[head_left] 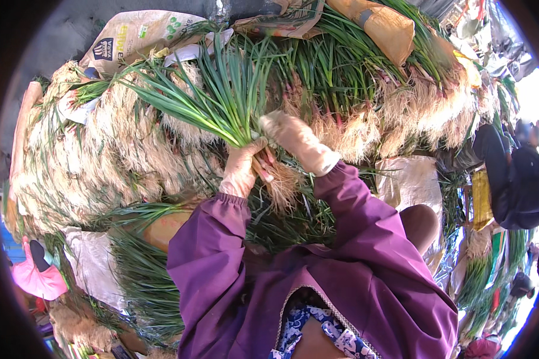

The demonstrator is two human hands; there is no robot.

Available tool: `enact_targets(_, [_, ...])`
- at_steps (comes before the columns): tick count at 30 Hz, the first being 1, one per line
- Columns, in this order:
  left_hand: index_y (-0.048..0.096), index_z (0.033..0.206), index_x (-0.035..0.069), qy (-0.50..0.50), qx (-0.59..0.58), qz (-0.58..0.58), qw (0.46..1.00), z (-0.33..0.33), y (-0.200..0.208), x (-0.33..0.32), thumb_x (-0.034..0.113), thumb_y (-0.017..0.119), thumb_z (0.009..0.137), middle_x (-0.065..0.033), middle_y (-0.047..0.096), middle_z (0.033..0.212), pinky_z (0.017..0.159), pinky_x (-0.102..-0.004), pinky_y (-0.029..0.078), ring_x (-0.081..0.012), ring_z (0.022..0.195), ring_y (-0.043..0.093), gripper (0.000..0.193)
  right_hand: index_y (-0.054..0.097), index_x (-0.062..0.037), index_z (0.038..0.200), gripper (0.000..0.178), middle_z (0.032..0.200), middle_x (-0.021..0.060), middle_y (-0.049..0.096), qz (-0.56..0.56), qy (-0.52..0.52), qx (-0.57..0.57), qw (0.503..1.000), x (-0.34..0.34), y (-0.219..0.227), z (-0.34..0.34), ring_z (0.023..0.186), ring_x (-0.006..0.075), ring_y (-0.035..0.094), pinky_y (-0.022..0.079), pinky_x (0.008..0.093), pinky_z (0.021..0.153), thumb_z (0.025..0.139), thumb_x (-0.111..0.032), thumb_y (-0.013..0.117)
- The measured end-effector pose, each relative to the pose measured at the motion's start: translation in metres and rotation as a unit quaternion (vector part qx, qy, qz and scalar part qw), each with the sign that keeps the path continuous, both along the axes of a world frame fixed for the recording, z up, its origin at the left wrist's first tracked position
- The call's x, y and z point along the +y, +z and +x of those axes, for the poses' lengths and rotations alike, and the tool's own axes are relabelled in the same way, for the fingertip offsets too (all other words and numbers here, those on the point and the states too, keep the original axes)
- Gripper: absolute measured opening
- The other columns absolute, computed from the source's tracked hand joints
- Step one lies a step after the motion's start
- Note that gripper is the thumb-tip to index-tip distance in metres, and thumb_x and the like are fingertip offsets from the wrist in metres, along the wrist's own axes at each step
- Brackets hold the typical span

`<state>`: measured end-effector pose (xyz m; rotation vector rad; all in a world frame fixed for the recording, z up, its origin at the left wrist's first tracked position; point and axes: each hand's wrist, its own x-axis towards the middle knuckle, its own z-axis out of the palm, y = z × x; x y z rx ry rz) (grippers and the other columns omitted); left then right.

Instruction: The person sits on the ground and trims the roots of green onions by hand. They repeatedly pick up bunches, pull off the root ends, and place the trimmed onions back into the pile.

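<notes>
My left hand [241, 169], in a pale glove, is closed around the lower stems of a bunch of green garlic [230, 96]. Long green leaves fan upward and to the left from it. Below the fist hang pinkish-white stem ends and a tangle of pale roots. My right hand [298, 142], gloved too, is beside the bunch on its right, just above the left hand's level. Its fingers are blurred, so whether they grip anything does not show. Both arms wear purple sleeves with gathered cuffs.
A long heap of green garlic [120, 143] spreads across the far side, roots toward me. A printed sack [138, 39] and brown paper [386, 30] lie at its back. More bunches [141, 269] and a white sack [96, 263] are at left. Someone in dark clothes [515, 173] is at right.
</notes>
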<state>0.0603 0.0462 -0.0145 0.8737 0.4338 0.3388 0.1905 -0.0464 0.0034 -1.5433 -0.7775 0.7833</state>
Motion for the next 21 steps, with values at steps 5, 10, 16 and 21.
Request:
enact_targets(5, [0.062, 0.089, 0.001, 0.040, 0.037, 0.000, 0.999, -0.001, -0.003, -0.002, 0.018, 0.067, 0.086, -0.0097, 0.061, 0.063, 0.039, -0.0286, 0.047, -0.0184, 0.048, 0.055, 0.018, 0.059, 0.0008, 0.108, 0.020, 0.093, 0.0087, 0.066, 0.012, -0.097, 0.069, 0.993, 0.027, -0.021, -0.020, 0.083, 0.0169, 0.061, 0.048, 0.0280, 0.073, 0.093, -0.004, 0.048])
enact_targets(10, [0.061, 0.095, 0.000, 0.067, 0.024, -0.021, 0.997, 0.002, -0.014, -0.005, 0.014, 0.068, 0.085, -0.0093, 0.064, 0.076, 0.066, -0.0321, 0.053, -0.0184, 0.063, 0.060, 0.019, 0.060, -0.0052, 0.095, 0.024, 0.078, 0.0034, 0.061, 0.109, -0.185, 0.374, 0.902, 0.009, -0.053, 0.006, 0.059, 0.0109, 0.050, 0.042, 0.0229, 0.057, 0.101, -0.024, 0.047])
enact_targets(16, [0.056, 0.118, 0.000, 0.022, -0.029, -0.171, 0.985, -0.004, -0.012, 0.002, 0.012, 0.070, 0.082, -0.0078, 0.064, 0.083, 0.075, -0.0355, 0.053, -0.0190, 0.066, 0.060, 0.040, 0.067, -0.0059, 0.103, 0.022, 0.098, 0.0091, 0.068, -0.363, 0.322, -0.247, 0.839, -0.044, -0.054, 0.015, 0.085, 0.0219, 0.062, 0.050, 0.0357, 0.075, 0.090, -0.021, 0.057])
enact_targets(21, [0.056, 0.112, 0.003, -0.052, -0.231, -0.133, 0.962, -0.006, 0.012, 0.021, 0.006, 0.063, 0.082, -0.0104, 0.064, 0.093, 0.072, -0.0365, 0.054, -0.0239, 0.080, 0.063, 0.031, 0.059, -0.0043, 0.096, 0.016, 0.094, 0.0143, 0.067, -0.224, -0.008, -0.494, 0.840, 0.000, -0.008, 0.061, 0.087, 0.0295, 0.064, 0.053, 0.0413, 0.072, 0.093, -0.017, 0.051])
